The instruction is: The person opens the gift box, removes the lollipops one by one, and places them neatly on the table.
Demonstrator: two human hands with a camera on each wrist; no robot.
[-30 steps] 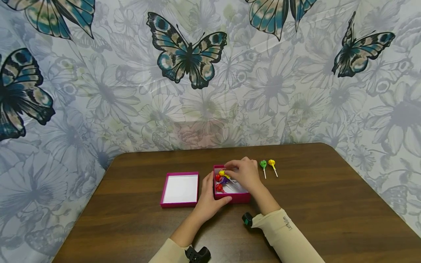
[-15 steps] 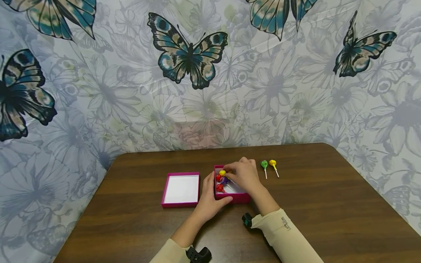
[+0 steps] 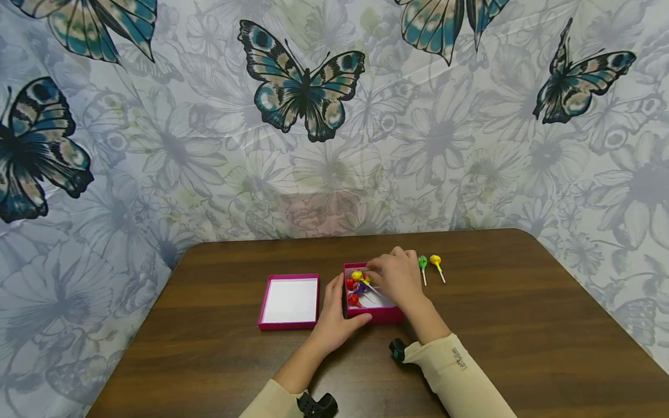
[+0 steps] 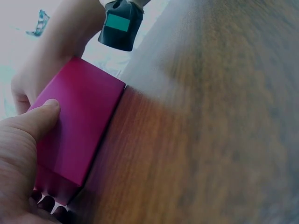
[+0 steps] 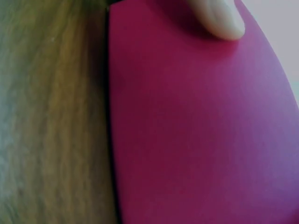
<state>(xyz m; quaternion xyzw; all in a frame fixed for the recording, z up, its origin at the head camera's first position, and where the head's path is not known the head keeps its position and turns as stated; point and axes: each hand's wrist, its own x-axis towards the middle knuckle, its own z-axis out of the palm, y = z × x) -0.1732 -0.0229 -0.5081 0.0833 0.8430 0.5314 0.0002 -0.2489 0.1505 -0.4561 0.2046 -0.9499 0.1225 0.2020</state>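
Observation:
A pink box point(image 3: 377, 315) holds several wrapped lollipops, with red lollipops point(image 3: 353, 299), a purple lollipop point(image 3: 360, 287) and a yellow lollipop point(image 3: 357, 275) along its left side. My left hand point(image 3: 334, 328) grips the box's front left corner. Its thumb point(image 4: 44, 116) presses the front wall while the fingers lie along the left side. Over the open box is my right hand point(image 3: 399, 278), fingertips beside the yellow candy wrapping and nothing visible between them. One thumb or fingertip point(image 5: 219, 18) shows against the pink wall in the right wrist view.
Left of the box lies a pink lid point(image 3: 289, 299) with its white inside up. A green lollipop point(image 3: 423, 263) and a yellow lollipop point(image 3: 436, 261) lie on the brown table point(image 3: 512, 302) to the right. A butterfly-print cloth point(image 3: 434, 145) hangs behind.
My right hand has drawn slightly right, away from the yellow lollipop, so more of the candies and a white stick show. My left hand stays at the box corner.

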